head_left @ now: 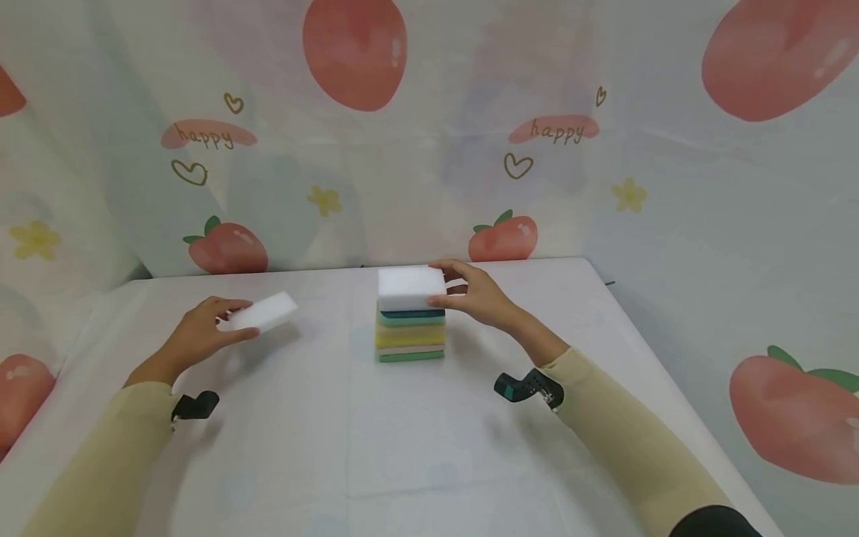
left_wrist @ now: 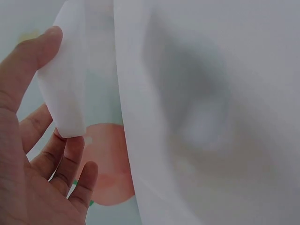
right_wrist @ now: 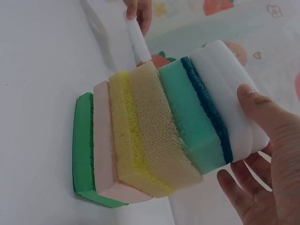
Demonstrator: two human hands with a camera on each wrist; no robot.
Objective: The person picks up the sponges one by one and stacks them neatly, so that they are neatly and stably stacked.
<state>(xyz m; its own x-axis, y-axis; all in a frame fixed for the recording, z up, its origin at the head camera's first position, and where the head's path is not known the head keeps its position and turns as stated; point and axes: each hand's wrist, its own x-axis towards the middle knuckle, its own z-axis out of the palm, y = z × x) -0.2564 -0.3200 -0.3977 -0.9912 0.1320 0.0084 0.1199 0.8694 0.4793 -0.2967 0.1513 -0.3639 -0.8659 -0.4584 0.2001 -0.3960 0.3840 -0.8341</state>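
My left hand pinches a white sponge by one end, between thumb and fingers. Its shadow falls on the cloth, so the sponge hangs above the table at the left. At the middle stands a stack of sponges. From the bottom it runs green, pink, yellow, beige and teal with a dark blue scouring layer. A white block with a seam along its side tops the stack. With thumb and fingers, my right hand grips that block's right end.
White cloth covers the table. Behind it hangs a fabric backdrop printed with peaches, hearts and flowers, meeting the table's back edge. Black camera mounts sit on both wrists.
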